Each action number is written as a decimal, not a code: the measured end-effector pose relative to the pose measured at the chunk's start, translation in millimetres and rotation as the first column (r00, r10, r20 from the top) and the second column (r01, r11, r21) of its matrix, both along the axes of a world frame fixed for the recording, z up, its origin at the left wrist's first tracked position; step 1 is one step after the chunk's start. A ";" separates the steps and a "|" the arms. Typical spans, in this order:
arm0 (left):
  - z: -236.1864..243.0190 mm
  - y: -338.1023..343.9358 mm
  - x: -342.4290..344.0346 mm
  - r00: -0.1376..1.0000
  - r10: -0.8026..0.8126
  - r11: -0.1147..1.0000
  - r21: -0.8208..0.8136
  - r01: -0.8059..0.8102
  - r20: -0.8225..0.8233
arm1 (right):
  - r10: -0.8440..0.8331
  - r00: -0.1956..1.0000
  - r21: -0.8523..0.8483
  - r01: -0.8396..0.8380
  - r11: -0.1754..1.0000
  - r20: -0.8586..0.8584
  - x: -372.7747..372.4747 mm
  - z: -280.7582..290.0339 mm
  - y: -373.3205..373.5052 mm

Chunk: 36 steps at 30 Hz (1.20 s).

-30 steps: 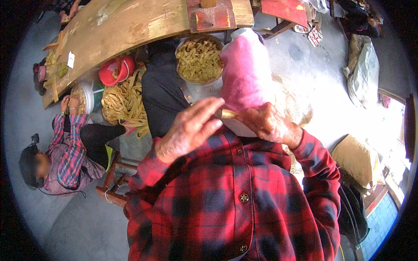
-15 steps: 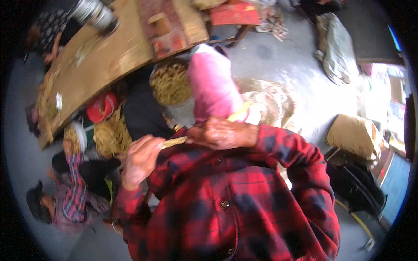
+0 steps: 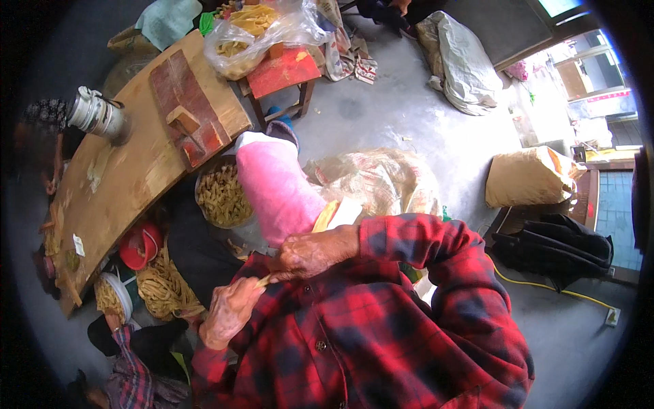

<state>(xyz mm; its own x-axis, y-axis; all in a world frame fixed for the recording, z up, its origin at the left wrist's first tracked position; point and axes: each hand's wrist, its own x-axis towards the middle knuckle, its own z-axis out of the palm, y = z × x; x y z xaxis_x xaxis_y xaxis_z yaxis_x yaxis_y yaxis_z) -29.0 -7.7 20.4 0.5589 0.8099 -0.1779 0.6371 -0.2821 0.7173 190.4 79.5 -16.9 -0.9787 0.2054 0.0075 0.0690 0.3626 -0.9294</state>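
In front of my chest both hands pinch a thin tan strip (image 3: pixel 264 280), and only a short length of it shows between the fingers. My left hand (image 3: pixel 230 312) is closed on its lower left end. On the other end, my right hand (image 3: pixel 310 253) is closed, palm down, and touches or nearly touches the left fingertips. What the strip is made of I cannot tell. Just beyond my right hand, a pink cloth (image 3: pixel 278 187) covers my leg. A yellowish strip (image 3: pixel 325 217) and a white piece (image 3: pixel 346 213) lie beside it.
A tub of short tan pieces (image 3: pixel 225 194) stands by a wooden table (image 3: pixel 129 167). Left are a red bucket (image 3: pixel 140 247), a heap of tan strips (image 3: pixel 163 286) and another person's sleeve (image 3: pixel 129 368). A red stool (image 3: pixel 283 71), woven sack (image 3: pixel 381 180) and yellow cable (image 3: pixel 545 286) are around.
My hands have come closer together, so less of the strip shows between them. The whole view has shifted, with the table and stool now lower and further left in the picture.
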 end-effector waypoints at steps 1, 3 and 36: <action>5.5 -0.4 -4.1 0.999 0.000 1.000 -0.011 0.001 0.048 | -0.041 0.999 -0.011 0.041 0.999 -0.029 4.1 -10.3 -5.6; 4.2 -9.4 -18.2 0.991 0.033 0.999 0.022 -0.036 0.129 | -0.074 0.996 0.069 0.078 0.995 -0.057 4.8 -15.3 -10.7; -6.4 5.7 16.0 0.958 0.276 0.773 0.575 -0.269 0.077 | -0.365 0.921 -0.229 0.329 0.916 -0.138 -41.2 9.5 -10.7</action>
